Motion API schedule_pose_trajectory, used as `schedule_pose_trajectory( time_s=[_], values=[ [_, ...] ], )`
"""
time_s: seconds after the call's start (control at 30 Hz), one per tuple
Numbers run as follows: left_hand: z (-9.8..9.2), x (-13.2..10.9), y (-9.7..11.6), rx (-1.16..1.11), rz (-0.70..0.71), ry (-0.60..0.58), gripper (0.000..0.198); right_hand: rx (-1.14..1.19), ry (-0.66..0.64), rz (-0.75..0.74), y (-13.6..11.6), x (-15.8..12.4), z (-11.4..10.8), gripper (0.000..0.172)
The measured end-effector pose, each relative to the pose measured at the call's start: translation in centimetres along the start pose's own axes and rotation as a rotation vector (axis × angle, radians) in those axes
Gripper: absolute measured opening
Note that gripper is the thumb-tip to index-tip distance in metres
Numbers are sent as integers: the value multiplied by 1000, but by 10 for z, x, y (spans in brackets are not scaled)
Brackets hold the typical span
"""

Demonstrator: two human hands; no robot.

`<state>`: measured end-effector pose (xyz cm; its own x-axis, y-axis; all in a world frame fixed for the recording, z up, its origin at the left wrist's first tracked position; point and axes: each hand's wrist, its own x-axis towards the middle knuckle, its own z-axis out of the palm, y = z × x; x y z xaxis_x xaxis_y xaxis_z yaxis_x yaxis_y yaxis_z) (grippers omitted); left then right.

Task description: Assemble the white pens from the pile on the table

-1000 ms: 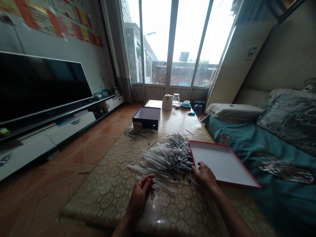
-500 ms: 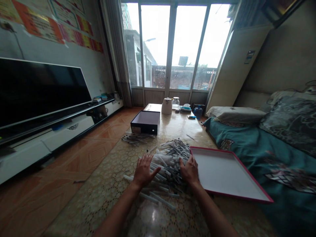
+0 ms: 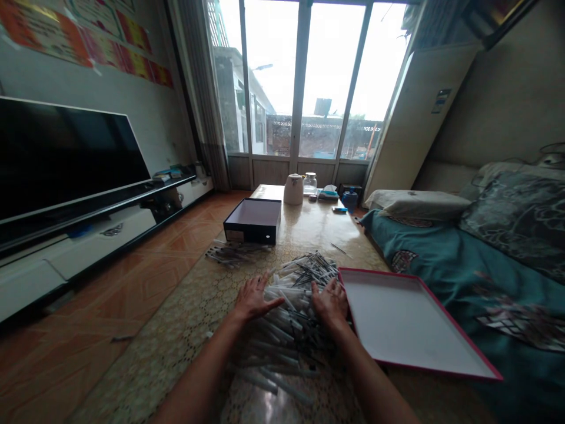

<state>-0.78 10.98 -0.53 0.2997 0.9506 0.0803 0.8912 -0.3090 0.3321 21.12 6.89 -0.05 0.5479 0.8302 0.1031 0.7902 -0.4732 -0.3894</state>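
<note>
Left hand (image 3: 252,300), right hand (image 3: 330,305) flanking plastic tube heap (image 3: 289,294), red-rimmed tray (image 3: 410,324) just beside

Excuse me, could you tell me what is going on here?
A person's left hand and right hand press open against either side of a heap of slim plastic tubes on a low table. A white, red-rimmed tray lies to the right, and an open dark box stands beyond, beside a smaller bundle.

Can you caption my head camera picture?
Left hand and right hand touch a pile of plastic tubes beside a white tray.
</note>
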Motion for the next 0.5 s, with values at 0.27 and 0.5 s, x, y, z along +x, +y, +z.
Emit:
schedule_pose_trajectory(
  time_s=[0.27, 0.5],
  values=[
    [-5, -25, 18, 20, 72, 13, 80, -75, -222, -286, 1, -7, -10, 67],
    [-12, -37, 15, -55, 77, 60, 73, -35, -93, -343, 11, 35, -35, 53]
  ],
)
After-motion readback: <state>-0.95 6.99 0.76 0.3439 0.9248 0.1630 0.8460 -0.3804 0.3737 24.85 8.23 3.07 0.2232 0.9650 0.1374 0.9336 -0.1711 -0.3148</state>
